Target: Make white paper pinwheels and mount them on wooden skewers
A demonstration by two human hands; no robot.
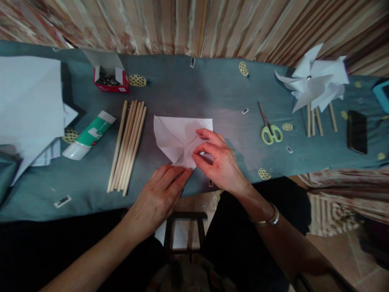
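Observation:
A white paper sheet (173, 132) with creases and partly folded corners lies on the cloth in front of me. My left hand (162, 186) is at its near edge, fingers together, gripping the paper at the near corner. Over the right part of the sheet is my right hand (217, 160), its thumb and index finger pinched on a paper flap and the other fingers curved above. Part of the sheet's right side is hidden under this hand. Just left of the paper lie several wooden sticks (127, 148) side by side.
Blue-green cloth (182, 89) covers the table. A white and green tube (89, 136), an open red box (112, 81) of small metal pieces and stacked white paper (30, 97) are left. Scissors (270, 132), paper pinwheels (319, 79) on sticks and a phone (357, 132) lie right.

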